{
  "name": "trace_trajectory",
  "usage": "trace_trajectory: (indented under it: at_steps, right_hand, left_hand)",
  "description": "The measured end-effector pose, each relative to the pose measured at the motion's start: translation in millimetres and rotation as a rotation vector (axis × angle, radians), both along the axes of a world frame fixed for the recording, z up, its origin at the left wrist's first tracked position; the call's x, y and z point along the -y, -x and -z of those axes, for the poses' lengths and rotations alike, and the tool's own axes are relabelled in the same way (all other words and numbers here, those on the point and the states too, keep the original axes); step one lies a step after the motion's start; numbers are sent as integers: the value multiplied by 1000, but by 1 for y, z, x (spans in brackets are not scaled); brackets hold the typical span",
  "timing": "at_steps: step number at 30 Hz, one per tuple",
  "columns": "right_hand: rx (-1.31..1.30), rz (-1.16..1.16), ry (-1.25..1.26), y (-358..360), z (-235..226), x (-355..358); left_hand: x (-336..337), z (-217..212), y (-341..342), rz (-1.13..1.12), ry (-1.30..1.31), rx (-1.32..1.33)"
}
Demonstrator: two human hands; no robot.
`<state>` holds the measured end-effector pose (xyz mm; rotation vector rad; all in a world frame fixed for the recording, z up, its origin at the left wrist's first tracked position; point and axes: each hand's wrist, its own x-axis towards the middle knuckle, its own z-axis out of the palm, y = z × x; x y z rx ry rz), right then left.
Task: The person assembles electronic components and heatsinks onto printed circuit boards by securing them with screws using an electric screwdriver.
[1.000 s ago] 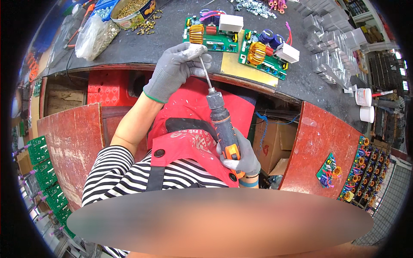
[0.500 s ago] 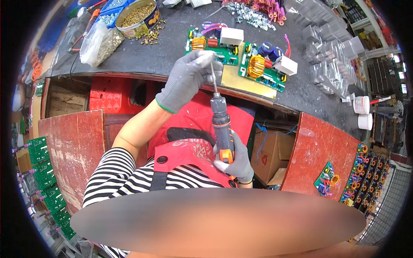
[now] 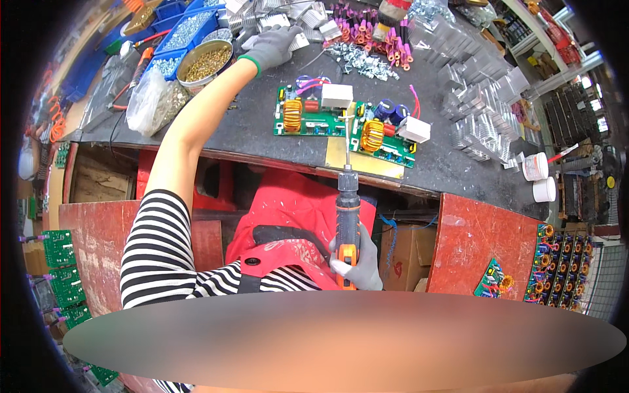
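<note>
My right hand (image 3: 362,267), in a grey glove, is wrapped round a black and orange electric screwdriver (image 3: 348,216). Its long bit points away from me, and the tip overlaps the gap between two green circuit boards; contact is unclear. The left circuit board (image 3: 314,129) and the right circuit board (image 3: 401,157) carry copper-coloured coils, white blocks and blue capacitors. Far off, my gloved left hand (image 3: 272,49) reaches over a pile of silver metal heat sinks (image 3: 308,14), fingers spread among them. Whether it touches one is hard to make out. A brass-coloured plate (image 3: 367,160) lies under the boards' near edge.
A round tin of brass screws (image 3: 206,62) and blue bins (image 3: 190,31) stand at the far left, beside a clear plastic bag (image 3: 149,101). Pink-sleeved parts (image 3: 373,33) and silver pieces (image 3: 367,62) lie at the back. Stacked heat sinks (image 3: 481,98) and white tubs (image 3: 536,167) occupy the right.
My left hand has left the screwdriver's bit and moved far forward to the heat sinks. The screwdriver now points straighter ahead, its tip over the boards. The view has shifted, showing more of the table's back.
</note>
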<state>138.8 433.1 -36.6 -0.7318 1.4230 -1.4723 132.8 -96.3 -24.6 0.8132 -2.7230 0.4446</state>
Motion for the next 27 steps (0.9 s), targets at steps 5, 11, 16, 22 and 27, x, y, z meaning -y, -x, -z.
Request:
trace_trajectory:
  at_steps: [5, 11, 16, 22, 27]
  right_hand:
    - [63, 4, -46, 8, 3, -10]
    - [122, 12, -78, 9, 1, -5]
    - [165, 13, -70, 2, 0, -1]
    - [199, 56, -46, -2, -4, -9]
    - [221, 78, -52, -1, 0, -12]
  left_hand:
    - [-23, -27, -35, 114, -573, -482]
    - [7, -54, -76, 163, -1179, -1149]
    - [38, -42, -77, -19, -1190, -1284]
    - [41, -28, -74, -307, -519, -520]
    - [-5, -27, -67, -18, -252, -147]
